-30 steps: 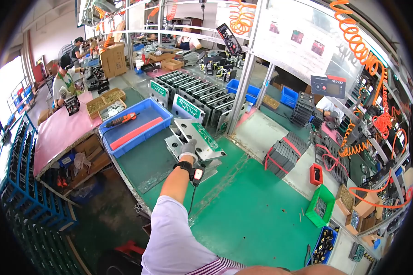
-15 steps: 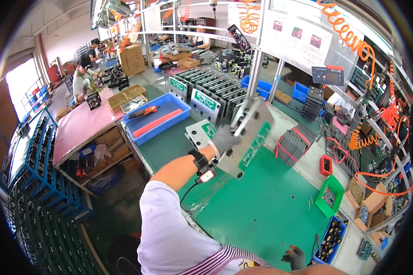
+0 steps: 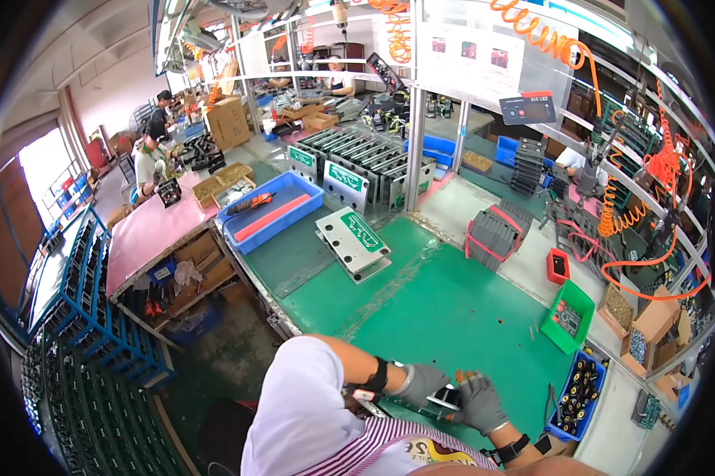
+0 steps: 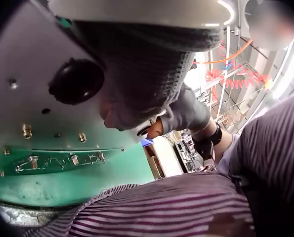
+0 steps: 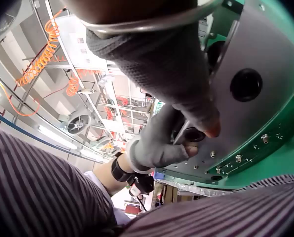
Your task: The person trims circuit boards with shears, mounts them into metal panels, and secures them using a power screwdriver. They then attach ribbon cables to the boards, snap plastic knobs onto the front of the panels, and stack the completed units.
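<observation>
Near the front edge of the bench, close to the body, both gloved hands hold a metal panel (image 4: pixel 26 101) with round black fittings and a green circuit board (image 4: pixel 53 162). The left hand (image 3: pixel 422 384) grips one side of it, with its thumb over the face in the right wrist view. At the opposite side the right hand (image 3: pixel 482 403) grips the panel edge, its thumb beside a black fitting (image 5: pixel 246 84). Much of the panel is hidden by the hands in the head view. A similar panel assembly (image 3: pixel 353 240) lies on the green bench mat further forward.
A blue tray (image 3: pixel 274 210) with an orange-grey tool stands at the left, beside a row of upright panels (image 3: pixel 346 186). Strapped grey blocks (image 3: pixel 492 235), a green bin (image 3: pixel 568 316) and a blue bin of black parts (image 3: pixel 577 394) line the right side.
The left hand has lifted one panel off the stack and drawn it back toward the body. The right hand has come up from the lower edge and now grips it too.
</observation>
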Demonstrator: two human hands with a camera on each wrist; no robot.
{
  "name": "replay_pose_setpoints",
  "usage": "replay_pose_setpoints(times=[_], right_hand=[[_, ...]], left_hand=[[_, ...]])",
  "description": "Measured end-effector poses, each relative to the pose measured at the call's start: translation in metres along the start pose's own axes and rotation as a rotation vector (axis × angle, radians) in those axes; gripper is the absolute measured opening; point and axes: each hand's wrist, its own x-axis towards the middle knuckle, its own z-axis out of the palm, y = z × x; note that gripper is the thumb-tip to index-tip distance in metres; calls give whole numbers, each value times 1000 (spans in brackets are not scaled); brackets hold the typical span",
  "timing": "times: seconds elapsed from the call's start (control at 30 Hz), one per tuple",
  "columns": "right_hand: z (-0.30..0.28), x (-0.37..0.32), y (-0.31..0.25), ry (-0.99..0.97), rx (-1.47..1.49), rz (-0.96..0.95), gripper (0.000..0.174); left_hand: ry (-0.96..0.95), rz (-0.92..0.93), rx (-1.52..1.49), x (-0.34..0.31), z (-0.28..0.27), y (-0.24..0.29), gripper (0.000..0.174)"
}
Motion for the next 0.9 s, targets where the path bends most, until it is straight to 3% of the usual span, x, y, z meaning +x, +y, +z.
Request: replay_pose_setpoints(times=[0.07, 0.33, 0.43, 0.67, 0.8, 0.9], right_hand=[[21, -8, 0, -146, 113, -7, 104], [33, 5, -12, -211, 14, 92, 92], [37, 7, -12, -191, -4, 111, 83], [37, 5, -7, -122, 41, 119, 73], [23, 3, -9, -49, 11, 135, 72], [23, 3, -7, -123, 17, 169, 73]], left_hand=[[45, 0, 8, -1, 8, 4, 57], [91, -172, 105, -18, 6, 7, 68], [20, -232, 50, -29, 0, 2, 64], [59, -173, -14, -24, -1, -1, 49], [155, -151, 39, -20, 3, 1, 46], [222, -113, 35, -16, 13, -4, 47]])
